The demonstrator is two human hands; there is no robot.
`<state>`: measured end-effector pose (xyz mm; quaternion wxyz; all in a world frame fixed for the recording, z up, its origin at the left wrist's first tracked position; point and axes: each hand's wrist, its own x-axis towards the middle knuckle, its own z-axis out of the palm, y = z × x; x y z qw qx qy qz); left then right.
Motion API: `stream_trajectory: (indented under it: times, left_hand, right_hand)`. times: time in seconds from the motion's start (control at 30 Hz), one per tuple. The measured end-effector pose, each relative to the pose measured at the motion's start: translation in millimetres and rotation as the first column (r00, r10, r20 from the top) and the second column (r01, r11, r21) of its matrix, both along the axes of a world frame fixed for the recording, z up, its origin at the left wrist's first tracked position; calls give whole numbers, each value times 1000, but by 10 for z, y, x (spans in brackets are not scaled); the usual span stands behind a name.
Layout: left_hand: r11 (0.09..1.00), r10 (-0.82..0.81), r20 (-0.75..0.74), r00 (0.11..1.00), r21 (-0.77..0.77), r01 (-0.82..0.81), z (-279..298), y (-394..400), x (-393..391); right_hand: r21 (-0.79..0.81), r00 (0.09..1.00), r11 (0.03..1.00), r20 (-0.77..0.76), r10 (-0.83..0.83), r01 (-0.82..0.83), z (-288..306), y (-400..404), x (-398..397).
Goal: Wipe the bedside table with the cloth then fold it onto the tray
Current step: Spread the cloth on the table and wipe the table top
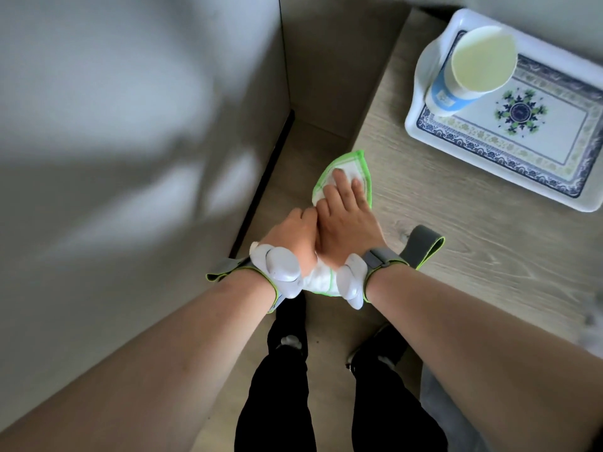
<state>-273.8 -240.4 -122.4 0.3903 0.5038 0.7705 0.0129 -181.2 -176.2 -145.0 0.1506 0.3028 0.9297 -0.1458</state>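
A white cloth with a green border (342,168) hangs past the left edge of the wooden bedside table (489,256), held between both hands. My right hand (346,220) lies flat on the cloth's upper part, fingers spread over it. My left hand (293,236) is closed beside it, gripping the cloth from the left; a lower corner of the cloth shows under both wrists. A white tray with a blue and green pattern (538,177) rests on the table's far right part, apart from the hands.
A paper cup with a blue band (470,70) stands on the tray's left end. A grey bed side fills the left. Between bed and table lies a narrow strip of wooden floor, where my legs in dark trousers stand. Both wrists wear grey straps with white devices.
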Motion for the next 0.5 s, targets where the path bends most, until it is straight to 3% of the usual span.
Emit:
stream_trajectory:
  times: [0.13, 0.37, 0.5]
  left_hand:
    - [999, -31, -42, 999, -32, 30, -100, -146, -27]
    - [997, -44, -24, 999, 66, 45, -100, -349, -15]
    - [995, -60, -26, 998, -78, 58, -31, -487, -34]
  right_hand:
    - [-23, 997, 997, 23, 69, -68, 19, -126, 13]
    - [-85, 990, 987, 21, 142, -140, 52, -252, 62]
    - [-130, 976, 969, 33, 217, -212, 95, -372, 45]
